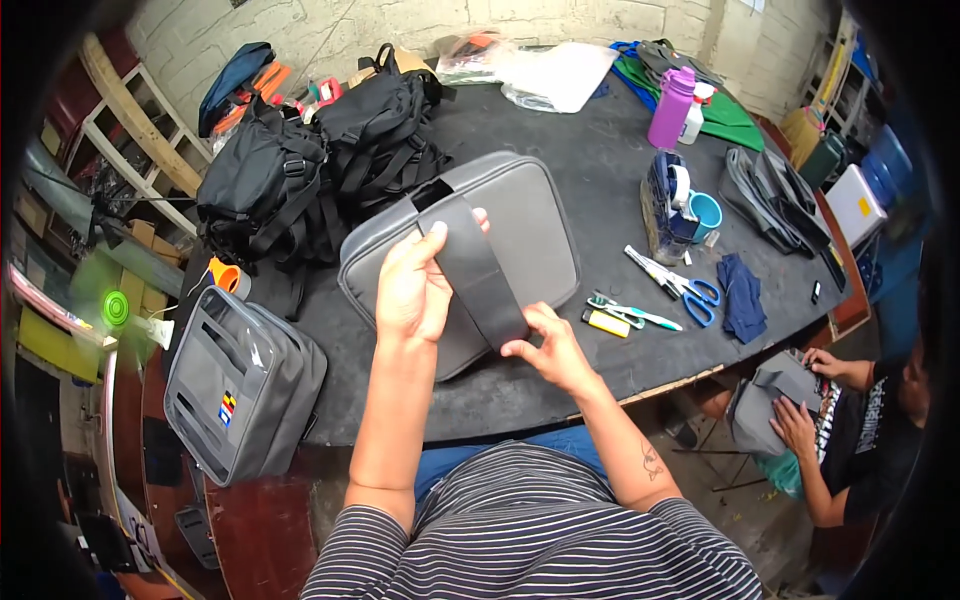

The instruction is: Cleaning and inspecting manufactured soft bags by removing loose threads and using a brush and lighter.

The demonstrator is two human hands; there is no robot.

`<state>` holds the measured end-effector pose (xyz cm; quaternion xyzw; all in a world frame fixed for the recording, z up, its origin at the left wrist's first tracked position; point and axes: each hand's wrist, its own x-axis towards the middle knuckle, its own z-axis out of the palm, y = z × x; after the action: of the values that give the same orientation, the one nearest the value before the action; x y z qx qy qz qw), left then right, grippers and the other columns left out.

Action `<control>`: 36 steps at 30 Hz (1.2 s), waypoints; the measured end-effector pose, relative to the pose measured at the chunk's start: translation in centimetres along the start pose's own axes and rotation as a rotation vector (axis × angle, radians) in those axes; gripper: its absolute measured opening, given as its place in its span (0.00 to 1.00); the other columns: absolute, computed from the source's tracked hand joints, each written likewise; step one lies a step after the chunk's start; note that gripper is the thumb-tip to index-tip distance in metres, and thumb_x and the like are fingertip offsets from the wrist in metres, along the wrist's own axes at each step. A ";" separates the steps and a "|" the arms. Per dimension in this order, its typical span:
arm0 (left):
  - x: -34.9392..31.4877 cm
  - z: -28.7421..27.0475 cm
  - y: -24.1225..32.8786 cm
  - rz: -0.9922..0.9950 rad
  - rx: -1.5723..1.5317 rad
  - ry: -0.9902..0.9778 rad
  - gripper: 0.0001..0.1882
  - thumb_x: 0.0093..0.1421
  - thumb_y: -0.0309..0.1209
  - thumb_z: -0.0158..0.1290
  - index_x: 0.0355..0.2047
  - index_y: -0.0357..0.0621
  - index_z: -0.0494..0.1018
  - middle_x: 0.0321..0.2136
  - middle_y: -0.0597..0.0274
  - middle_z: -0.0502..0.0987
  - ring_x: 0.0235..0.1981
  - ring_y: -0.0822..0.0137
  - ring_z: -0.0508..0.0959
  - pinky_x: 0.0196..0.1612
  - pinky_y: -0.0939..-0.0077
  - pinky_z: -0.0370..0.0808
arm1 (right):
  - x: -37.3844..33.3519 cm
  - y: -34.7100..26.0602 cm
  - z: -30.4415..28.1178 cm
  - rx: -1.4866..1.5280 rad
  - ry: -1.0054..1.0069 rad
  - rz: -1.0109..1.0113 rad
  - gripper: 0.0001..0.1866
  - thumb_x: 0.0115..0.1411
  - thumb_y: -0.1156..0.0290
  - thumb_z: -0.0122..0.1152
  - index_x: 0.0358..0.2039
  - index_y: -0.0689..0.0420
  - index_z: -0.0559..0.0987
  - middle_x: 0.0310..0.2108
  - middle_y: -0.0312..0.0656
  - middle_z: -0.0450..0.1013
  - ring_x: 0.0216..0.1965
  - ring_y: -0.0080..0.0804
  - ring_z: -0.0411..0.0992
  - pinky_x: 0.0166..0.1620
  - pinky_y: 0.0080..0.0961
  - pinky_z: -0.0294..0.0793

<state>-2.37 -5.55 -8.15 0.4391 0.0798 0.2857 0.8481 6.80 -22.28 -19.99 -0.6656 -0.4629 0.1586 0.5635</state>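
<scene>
A grey zippered case (525, 215) with rounded corners is held tilted above the black table. A wide black band (470, 265) runs across its face. My left hand (415, 280) grips the band near its upper end, thumb on top and fingertips showing past its far edge. At the band's lower end, by the case's near edge, my right hand (552, 350) pinches the band between thumb and fingers. The underside of the case is hidden.
Black backpacks (370, 135) lie at the back left, and a grey bag with a clear panel (240, 385) stands left. Blue-handled scissors (700, 298), a toothbrush (640, 315), a yellow lighter (606, 322) and a tape dispenser (665, 205) lie right. A seated person (860, 430) handles a grey bag at right.
</scene>
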 end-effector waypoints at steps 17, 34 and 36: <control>0.7 0.7 0.0 0.100 0.158 -0.063 0.13 0.67 0.32 0.45 0.45 0.36 0.72 0.44 0.61 0.76 0.48 0.72 0.73 0.55 0.75 0.65 | -1.4 1.5 2.9 0.064 0.018 0.015 0.30 0.50 0.66 0.68 0.54 0.60 0.70 0.56 0.51 0.65 0.60 0.48 0.61 0.61 0.38 0.61; 13.4 -3.9 8.1 0.367 1.707 -0.597 0.20 0.48 0.44 0.63 0.37 0.48 0.74 0.37 0.58 0.72 0.44 0.61 0.71 0.50 0.66 0.65 | -7.3 5.7 -6.5 -0.799 0.542 0.145 0.11 0.48 0.77 0.63 0.33 0.56 0.75 0.44 0.43 0.66 0.56 0.49 0.58 0.59 0.45 0.53; 13.0 -1.6 8.4 0.571 2.088 -0.478 0.16 0.52 0.36 0.58 0.41 0.51 0.73 0.41 0.59 0.71 0.49 0.56 0.68 0.54 0.62 0.61 | -7.4 5.8 -6.7 -0.799 0.548 0.165 0.11 0.48 0.77 0.63 0.33 0.56 0.74 0.43 0.43 0.65 0.55 0.48 0.58 0.59 0.45 0.53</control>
<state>4.29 6.58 -0.96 0.9843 0.0115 0.1709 -0.0421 10.36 -31.78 -25.35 -0.8815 -0.2680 -0.1680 0.3506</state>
